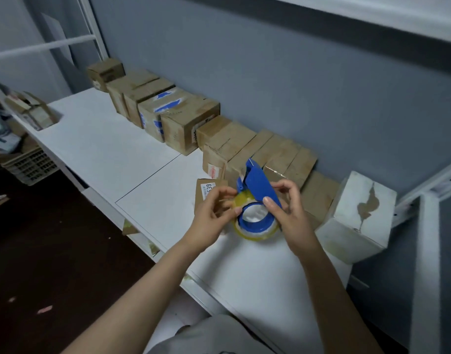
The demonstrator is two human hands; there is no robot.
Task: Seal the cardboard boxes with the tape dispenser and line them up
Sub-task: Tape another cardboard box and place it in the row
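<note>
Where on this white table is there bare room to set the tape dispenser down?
Widest bare patch: the white table left of the left hand, between the row of cardboard boxes and the front edge. Crowded along the wall and by the white box.

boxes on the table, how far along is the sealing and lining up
Done: a row of cardboard boxes lines the wall, some visibly taped. In hand: right hand grips the tape dispenser, left hand pinches at its roll. Left: the labelled box in front of the row, not yet lined up.
</note>
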